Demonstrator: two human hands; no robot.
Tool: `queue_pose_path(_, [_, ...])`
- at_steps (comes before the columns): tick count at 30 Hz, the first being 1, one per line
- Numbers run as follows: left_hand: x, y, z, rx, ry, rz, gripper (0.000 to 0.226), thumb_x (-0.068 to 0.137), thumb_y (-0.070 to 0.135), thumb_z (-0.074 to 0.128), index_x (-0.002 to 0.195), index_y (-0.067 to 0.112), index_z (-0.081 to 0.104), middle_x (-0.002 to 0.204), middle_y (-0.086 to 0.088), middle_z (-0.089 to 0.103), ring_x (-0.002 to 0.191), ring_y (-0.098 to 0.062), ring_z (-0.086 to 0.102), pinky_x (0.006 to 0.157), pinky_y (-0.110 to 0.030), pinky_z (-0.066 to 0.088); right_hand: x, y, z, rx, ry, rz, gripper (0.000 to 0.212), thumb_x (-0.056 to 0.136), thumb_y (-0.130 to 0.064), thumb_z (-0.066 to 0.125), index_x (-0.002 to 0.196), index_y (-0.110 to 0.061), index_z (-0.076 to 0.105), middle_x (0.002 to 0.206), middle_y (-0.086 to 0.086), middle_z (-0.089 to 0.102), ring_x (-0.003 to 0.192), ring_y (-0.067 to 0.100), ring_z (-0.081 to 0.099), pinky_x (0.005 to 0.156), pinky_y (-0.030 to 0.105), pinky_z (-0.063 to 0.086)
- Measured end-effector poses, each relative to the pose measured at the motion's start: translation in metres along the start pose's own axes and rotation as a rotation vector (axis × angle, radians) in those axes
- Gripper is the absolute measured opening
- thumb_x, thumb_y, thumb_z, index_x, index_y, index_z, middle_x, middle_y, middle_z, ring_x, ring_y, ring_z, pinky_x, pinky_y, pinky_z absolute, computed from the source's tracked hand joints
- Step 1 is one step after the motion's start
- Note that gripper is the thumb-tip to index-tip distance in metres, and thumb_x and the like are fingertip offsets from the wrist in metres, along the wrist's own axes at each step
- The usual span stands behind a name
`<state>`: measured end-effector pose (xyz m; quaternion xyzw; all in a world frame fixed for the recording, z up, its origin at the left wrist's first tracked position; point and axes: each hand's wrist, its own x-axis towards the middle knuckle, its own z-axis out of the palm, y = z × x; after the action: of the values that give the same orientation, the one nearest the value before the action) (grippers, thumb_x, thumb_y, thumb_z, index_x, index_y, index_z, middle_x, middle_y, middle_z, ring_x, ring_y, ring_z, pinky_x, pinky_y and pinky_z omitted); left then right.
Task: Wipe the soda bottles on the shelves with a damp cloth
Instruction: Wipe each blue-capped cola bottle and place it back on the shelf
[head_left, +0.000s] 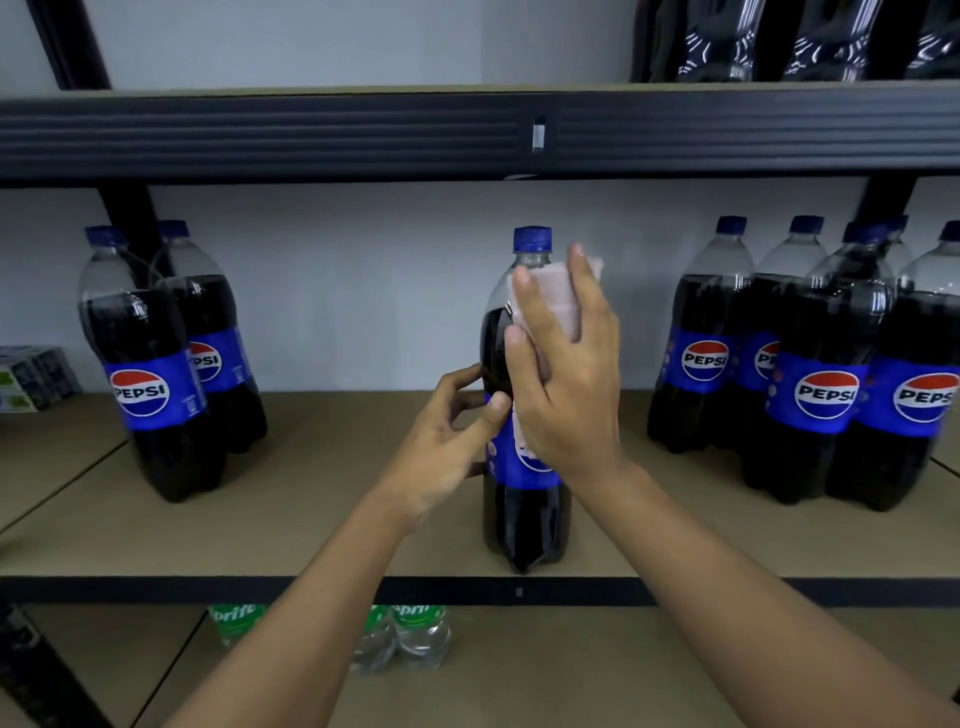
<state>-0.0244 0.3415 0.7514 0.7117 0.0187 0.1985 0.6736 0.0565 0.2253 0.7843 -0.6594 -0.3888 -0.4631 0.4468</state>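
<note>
1 bottle (524, 519) mid-frame stands near the shelf (311, 499) edge, left hand (447, 441) curled round it, right hand (566, 379) spread, pressing the cloth (563, 291); a hard rub might tip it.

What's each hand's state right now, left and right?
Left hand: grips the middle Pepsi bottle at its label, fingers curled round it.
Right hand: open, straight fingers pressing the pale cloth against the bottle's upper part.

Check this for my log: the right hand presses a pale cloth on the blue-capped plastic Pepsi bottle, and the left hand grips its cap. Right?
Not the cap: the head view shows the left hand gripping the Pepsi bottle at its blue label.
</note>
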Motion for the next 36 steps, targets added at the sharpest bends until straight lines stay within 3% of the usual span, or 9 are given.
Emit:
queue_pose_path(11, [0.001,-0.002,0.003,-0.011,0.014,-0.001,0.060,0.085,0.054,0.070,0.140,0.038,0.051,0.129,-0.001,0.066,0.113,-0.021,0.071,0.094,-0.049,0.060,-0.130,0.022,-0.008,0.169,-0.274,0.185,0.053,0.110,-0.051,0.025,0.159,-0.053,0.003,0.170,-0.009,-0.013,0.158,0.030,0.013,0.113,0.055,0.043])
queue_pose_path(14, [0.000,-0.001,0.006,-0.007,0.017,-0.023,0.052,0.094,0.052,0.068,0.141,0.041,0.051,0.129,0.007,0.067,0.120,-0.028,0.066,0.103,-0.051,0.055,-0.079,0.011,-0.012,0.241,-0.206,0.171,0.055,0.110,-0.048,0.023,0.159,-0.051,-0.003,0.169,-0.009,-0.017,0.157,0.004,0.003,0.120,0.016,0.024])
queue_pose_path(17, [-0.001,0.003,0.011,-0.022,0.028,-0.049,0.036,0.099,0.045,0.060,0.134,0.041,0.052,0.125,0.007,0.068,0.112,-0.017,0.068,0.104,-0.042,0.054,-0.005,-0.003,-0.012,0.311,-0.052,0.278,0.049,0.111,-0.026,0.035,0.160,-0.030,0.026,0.165,0.006,0.009,0.136,-0.026,0.015,0.100,-0.005,0.023])
queue_pose_path(22, [-0.002,0.012,0.020,0.056,0.085,-0.004,0.078,0.071,0.081,0.064,0.134,0.037,0.050,0.119,0.005,0.070,0.112,-0.008,0.068,0.094,-0.027,0.053,0.020,-0.007,-0.008,0.287,0.022,0.305,0.046,0.109,-0.027,0.038,0.154,-0.021,0.045,0.144,-0.002,0.044,0.128,-0.005,0.047,0.098,0.007,0.040])
queue_pose_path(25, [-0.002,0.011,0.021,0.090,0.103,0.017,0.076,0.073,0.072,0.060,0.137,0.033,0.050,0.113,0.004,0.072,0.109,-0.011,0.070,0.095,-0.026,0.055,-0.034,-0.005,-0.001,0.182,0.015,0.234,0.053,0.111,-0.037,0.027,0.162,-0.026,0.019,0.164,-0.003,0.020,0.154,0.014,0.026,0.118,0.029,0.035])
queue_pose_path(28, [0.000,0.008,0.018,0.018,0.069,0.005,0.074,0.077,0.067,0.060,0.139,0.026,0.053,0.123,0.002,0.071,0.112,-0.011,0.071,0.099,-0.033,0.057,-0.096,0.002,0.000,0.185,-0.097,0.235,0.057,0.110,-0.050,0.021,0.161,-0.041,-0.002,0.169,-0.013,-0.001,0.156,0.012,0.016,0.116,0.025,0.037])
queue_pose_path(30, [0.000,0.009,0.016,0.015,0.051,-0.008,0.075,0.080,0.070,0.059,0.140,0.026,0.053,0.128,0.004,0.070,0.114,-0.012,0.071,0.099,-0.035,0.057,-0.128,0.006,-0.003,0.254,-0.161,0.323,0.056,0.107,-0.060,0.021,0.157,-0.056,-0.004,0.165,-0.029,-0.001,0.154,0.007,0.017,0.112,0.015,0.036])
queue_pose_path(33, [0.001,0.006,0.018,0.041,0.094,-0.034,0.084,0.073,0.089,0.060,0.138,0.037,0.055,0.136,0.007,0.065,0.120,-0.012,0.067,0.105,-0.040,0.053,-0.144,0.014,-0.005,0.119,-0.186,0.380,0.055,0.107,-0.059,0.015,0.157,-0.055,-0.006,0.168,-0.023,0.005,0.158,0.014,0.010,0.123,0.047,0.028])
queue_pose_path(36, [0.001,0.010,0.024,0.035,0.126,-0.022,0.074,0.071,0.085,0.061,0.130,0.043,0.047,0.129,0.011,0.062,0.110,-0.001,0.068,0.095,-0.026,0.054,-0.108,0.011,-0.005,0.137,-0.156,0.311,0.052,0.110,-0.048,0.014,0.157,-0.052,-0.008,0.167,-0.030,-0.001,0.157,0.006,0.005,0.127,0.043,0.018])
